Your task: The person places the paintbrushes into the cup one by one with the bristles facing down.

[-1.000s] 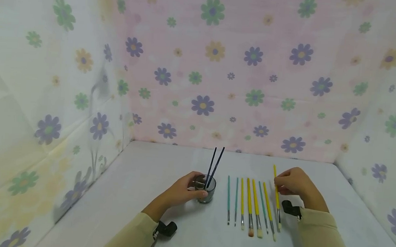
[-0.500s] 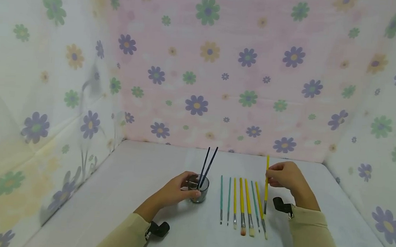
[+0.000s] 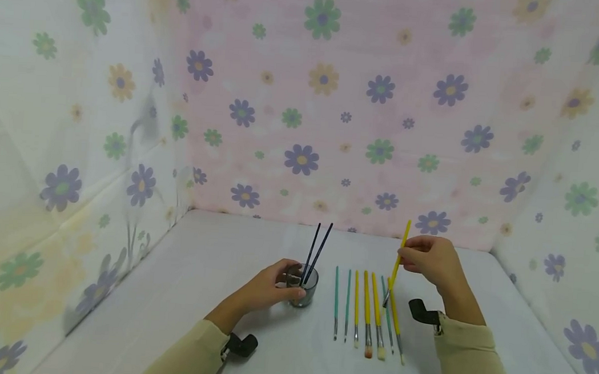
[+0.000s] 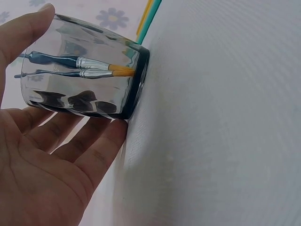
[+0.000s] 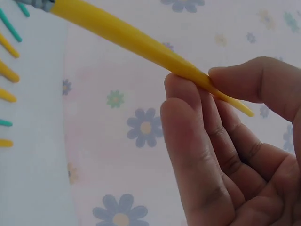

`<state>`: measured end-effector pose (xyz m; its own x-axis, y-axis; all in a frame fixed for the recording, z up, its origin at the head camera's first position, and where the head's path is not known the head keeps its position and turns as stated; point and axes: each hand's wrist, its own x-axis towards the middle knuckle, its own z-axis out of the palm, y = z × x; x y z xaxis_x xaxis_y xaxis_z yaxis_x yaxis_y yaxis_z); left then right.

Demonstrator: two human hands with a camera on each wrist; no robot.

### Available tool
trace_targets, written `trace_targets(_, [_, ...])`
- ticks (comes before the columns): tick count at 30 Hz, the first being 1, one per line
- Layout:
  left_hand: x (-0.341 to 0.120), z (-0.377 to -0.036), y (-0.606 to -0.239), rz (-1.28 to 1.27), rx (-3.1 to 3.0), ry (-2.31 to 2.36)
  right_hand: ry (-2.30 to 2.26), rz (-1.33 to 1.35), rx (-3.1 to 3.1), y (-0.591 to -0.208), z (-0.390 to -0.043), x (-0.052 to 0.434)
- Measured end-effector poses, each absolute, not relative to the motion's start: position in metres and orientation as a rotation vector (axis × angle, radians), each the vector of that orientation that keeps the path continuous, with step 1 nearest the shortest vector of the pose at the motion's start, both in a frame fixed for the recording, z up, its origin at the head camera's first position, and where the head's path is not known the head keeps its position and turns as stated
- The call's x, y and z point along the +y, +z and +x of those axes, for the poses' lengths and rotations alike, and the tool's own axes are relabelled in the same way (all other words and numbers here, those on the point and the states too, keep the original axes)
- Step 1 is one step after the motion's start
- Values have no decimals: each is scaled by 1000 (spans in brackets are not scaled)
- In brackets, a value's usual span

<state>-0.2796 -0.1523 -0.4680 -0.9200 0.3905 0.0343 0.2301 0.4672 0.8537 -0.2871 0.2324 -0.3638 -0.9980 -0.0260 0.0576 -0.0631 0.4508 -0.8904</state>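
Observation:
My left hand [image 3: 262, 293] holds a clear glass [image 3: 310, 297] standing on the table, thumb on one side and fingers round the other. Inside it lean two dark-handled paintbrushes [image 3: 321, 247]; the left wrist view shows their orange-brown bristles [image 4: 123, 70] near the thick base. Raised over the right of the table, my right hand [image 3: 435, 265] pinches a yellow-handled paintbrush [image 3: 399, 262] between thumb and fingertips near the handle's end. That brush tilts, ferrule down and to the left, overlapping the laid-out brushes in the head view. Its bristles are outside the right wrist view.
Between the hands lies a row of several paintbrushes, bristles toward me, with turquoise handles [image 3: 336, 298] and yellow handles [image 3: 367, 300]. Flower-patterned cloth walls [image 3: 303, 124] enclose the white table [image 3: 213, 244] at the back and both sides.
My right hand has lifted the yellow paintbrush off the right end of the row and carried it up and leftward, tilting it. My left hand stays on the glass.

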Motion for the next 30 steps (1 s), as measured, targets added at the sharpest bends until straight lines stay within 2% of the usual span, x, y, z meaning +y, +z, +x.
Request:
trace_targets(15, [-153,-280,-470,578,2550,1441,1654,219,-2398,-342,-270,206])
trace_targets(30, [-153,-280,-467,602,2518,1460,1732,349,-2223,-342,-261,174])
